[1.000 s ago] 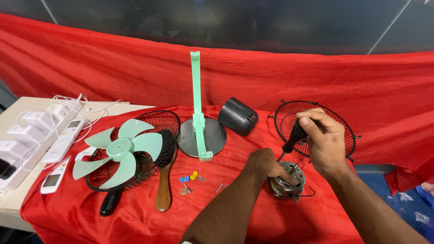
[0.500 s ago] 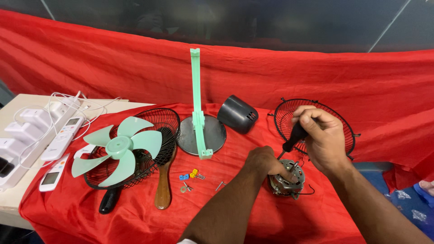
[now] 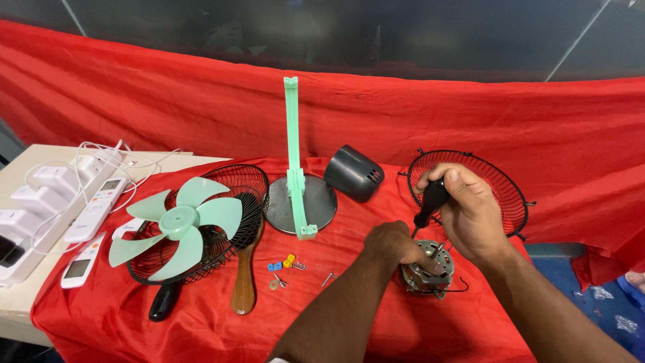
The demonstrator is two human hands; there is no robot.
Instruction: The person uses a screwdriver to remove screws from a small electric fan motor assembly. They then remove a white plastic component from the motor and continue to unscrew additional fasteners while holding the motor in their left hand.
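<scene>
A small metal fan motor (image 3: 430, 274) lies on the red cloth (image 3: 376, 316) at the right. My left hand (image 3: 396, 243) rests on the motor's left side and holds it steady. My right hand (image 3: 465, 210) grips the black handle of a screwdriver (image 3: 428, 203), whose tip points down into the top of the motor. A thin black wire trails from the motor's right side.
A green fan blade (image 3: 176, 222) lies on a black grille (image 3: 228, 202). A green stand on a round base (image 3: 295, 195), a black motor cover (image 3: 353, 172), a second grille (image 3: 497, 181), a wooden brush (image 3: 244, 282), small screws and clips (image 3: 285, 263), and remotes (image 3: 94, 210) sit around.
Both hands stay at the motor; the view has shifted slightly, and the screwdriver handle has tilted a little in my right hand.
</scene>
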